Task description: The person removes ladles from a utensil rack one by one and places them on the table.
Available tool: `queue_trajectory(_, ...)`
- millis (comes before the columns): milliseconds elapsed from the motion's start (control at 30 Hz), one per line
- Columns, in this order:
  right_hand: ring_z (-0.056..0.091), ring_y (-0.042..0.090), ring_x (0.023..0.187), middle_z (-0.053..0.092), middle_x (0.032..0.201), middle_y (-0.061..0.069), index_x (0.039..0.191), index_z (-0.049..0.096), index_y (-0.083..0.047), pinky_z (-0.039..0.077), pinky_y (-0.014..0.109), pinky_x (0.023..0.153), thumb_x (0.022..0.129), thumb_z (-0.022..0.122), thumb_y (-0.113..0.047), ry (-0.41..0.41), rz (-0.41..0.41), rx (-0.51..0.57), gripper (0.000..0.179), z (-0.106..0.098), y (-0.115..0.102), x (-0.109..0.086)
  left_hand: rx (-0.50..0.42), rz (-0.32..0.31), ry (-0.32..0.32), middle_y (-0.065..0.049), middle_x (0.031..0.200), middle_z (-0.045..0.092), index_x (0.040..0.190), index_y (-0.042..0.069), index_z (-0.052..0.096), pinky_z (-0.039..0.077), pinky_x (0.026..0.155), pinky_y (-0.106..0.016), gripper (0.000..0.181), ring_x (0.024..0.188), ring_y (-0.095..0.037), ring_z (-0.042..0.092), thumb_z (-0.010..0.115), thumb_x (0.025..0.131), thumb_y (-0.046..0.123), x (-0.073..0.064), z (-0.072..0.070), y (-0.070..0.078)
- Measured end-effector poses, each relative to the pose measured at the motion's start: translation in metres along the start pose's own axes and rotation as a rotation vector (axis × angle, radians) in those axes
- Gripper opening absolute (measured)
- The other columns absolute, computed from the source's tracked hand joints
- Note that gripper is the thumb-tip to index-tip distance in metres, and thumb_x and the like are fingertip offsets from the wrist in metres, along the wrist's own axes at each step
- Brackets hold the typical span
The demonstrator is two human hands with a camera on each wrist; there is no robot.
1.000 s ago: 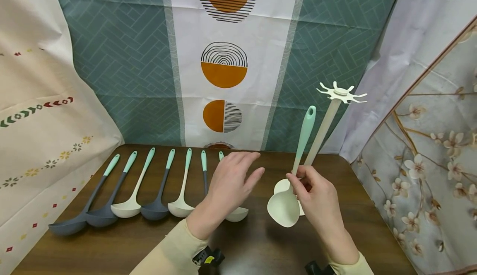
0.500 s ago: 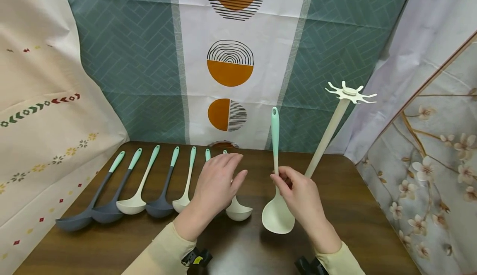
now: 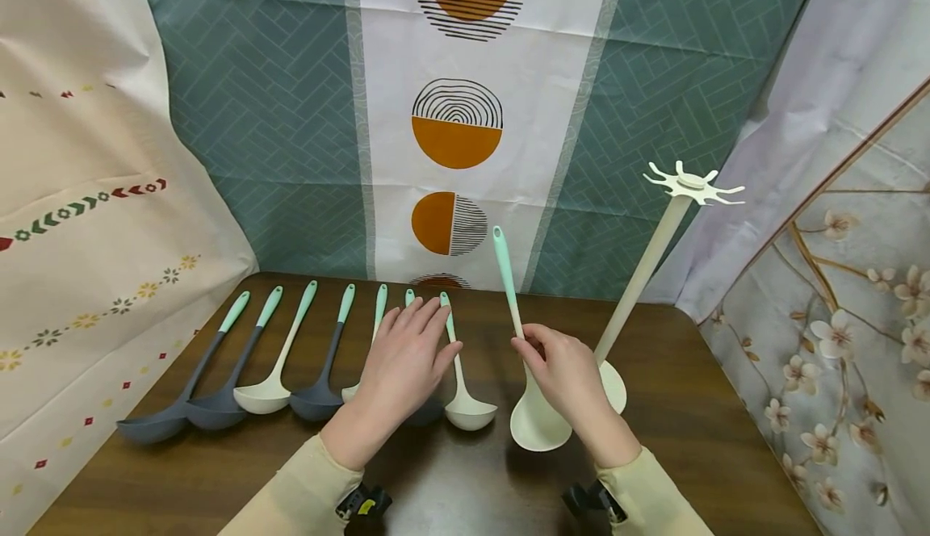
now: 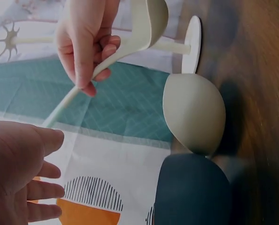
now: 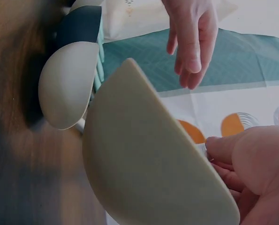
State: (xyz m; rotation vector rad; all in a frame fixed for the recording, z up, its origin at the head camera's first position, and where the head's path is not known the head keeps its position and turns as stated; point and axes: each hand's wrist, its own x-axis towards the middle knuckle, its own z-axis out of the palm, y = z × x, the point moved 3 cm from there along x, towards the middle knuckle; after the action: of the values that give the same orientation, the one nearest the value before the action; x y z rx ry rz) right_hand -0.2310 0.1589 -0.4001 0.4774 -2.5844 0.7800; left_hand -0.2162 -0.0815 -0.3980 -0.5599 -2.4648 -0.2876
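Note:
My right hand (image 3: pixel 570 374) pinches the stem of a cream ladle (image 3: pixel 538 419) with a mint-green handle. The handle points up and leans left, and the bowl hangs low over the table. In the right wrist view this ladle's bowl (image 5: pixel 148 150) fills the middle. My left hand (image 3: pixel 400 358) hovers palm down with fingers extended, holding nothing, and hides parts of two ladles in the row. Just right of it lies a cream ladle (image 3: pixel 468 413), the rightmost of the row. In the left wrist view the left hand's fingers (image 4: pixel 45 190) are spread apart.
Several dark grey and cream ladles, such as a grey ladle (image 3: pixel 156 427), lie side by side on the brown table (image 3: pixel 465 487), handles toward the back. A cream stand (image 3: pixel 643 278) with a hooked top rises at the right. A patterned cloth (image 3: pixel 465 52) hangs behind.
My right hand has carried the cream ladle left, away from the stand, and its handle now leans left. My left hand has moved left over the row. The head view has shifted slightly.

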Motion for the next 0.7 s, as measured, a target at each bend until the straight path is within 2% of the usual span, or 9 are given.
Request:
queue_trajectory(200,0.053,0.012,0.063,0.067,0.077,-0.011,0.110,0.080,-0.013,0.046,0.037,0.061,0.105,0.079,-0.023,-0.053,0.022,-0.036,0.012,0.009,0.004,0.008,0.025,-0.016,-0.038,-0.017,0.152,0.065,0.147,0.005,0.068,0.042,0.119,-0.063,0.060,0.145,-0.042,0.056,0.079,0.103,0.044,-0.002,0.003,-0.005)
queue_trajectory(367,0.054,0.015,0.064,0.066,0.075,-0.009,0.109,0.080,-0.011,0.047,0.039,0.062,0.106,0.076,-0.022,-0.090,0.017,-0.065,0.013,0.017,0.007,0.015,0.051,-0.031,-0.070,-0.017,0.154,0.064,0.148,0.005,0.067,0.042,0.118,-0.064,0.062,0.146,-0.043,0.056,0.079,0.103,0.045,-0.005,0.003,-0.008)
queue_trajectory(500,0.055,0.017,0.066,0.064,0.074,-0.007,0.109,0.080,-0.009,0.048,0.040,0.064,0.107,0.074,-0.021,-0.136,0.046,-0.084,0.014,0.024,0.012,0.021,0.046,-0.033,-0.079,-0.018,0.153,0.064,0.148,0.005,0.067,0.042,0.118,-0.065,0.061,0.147,-0.044,0.055,0.079,0.103,0.045,-0.007,0.003,-0.011)
queue_trajectory(700,0.052,0.019,0.065,0.058,0.069,-0.004,0.097,0.078,-0.009,0.044,0.039,0.064,0.108,0.071,-0.019,-0.209,0.083,-0.087,0.016,0.034,0.020,0.028,0.028,-0.046,-0.100,-0.019,0.152,0.064,0.147,0.003,0.067,0.043,0.115,-0.066,0.060,0.147,-0.044,0.054,0.079,0.104,0.043,-0.010,0.004,-0.014)
